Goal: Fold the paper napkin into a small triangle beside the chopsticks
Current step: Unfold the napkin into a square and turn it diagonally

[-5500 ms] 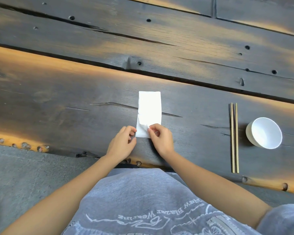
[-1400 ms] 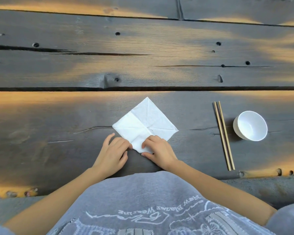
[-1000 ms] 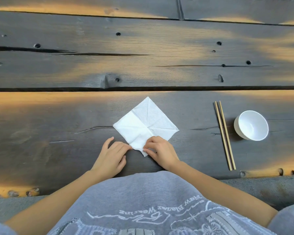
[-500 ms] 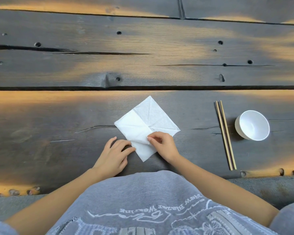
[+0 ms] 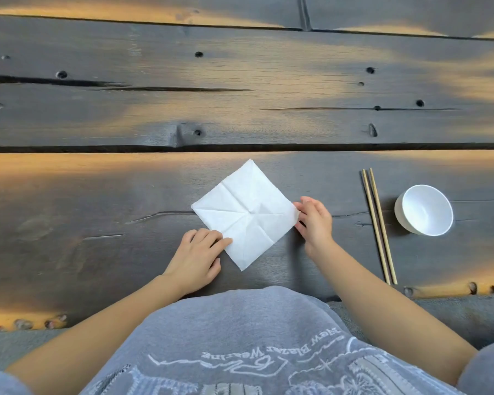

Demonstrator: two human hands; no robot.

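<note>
The white paper napkin (image 5: 246,213) lies flat and unfolded on the dark wooden table (image 5: 97,201), turned like a diamond with crease lines crossing at its middle. My left hand (image 5: 196,258) rests palm down, fingertips pressing the napkin's lower left edge. My right hand (image 5: 314,220) pinches the napkin's right corner between thumb and fingers. A pair of wooden chopsticks (image 5: 378,223) lies lengthwise to the right of my right hand, apart from the napkin.
A small white bowl (image 5: 424,209) sits just right of the chopsticks. The table's near edge (image 5: 454,289) runs close to my body. A gap between planks (image 5: 240,148) crosses behind the napkin.
The napkin went from a narrow folded strip to a full open square. In the last half second my right hand moved from the napkin's middle to its right corner.
</note>
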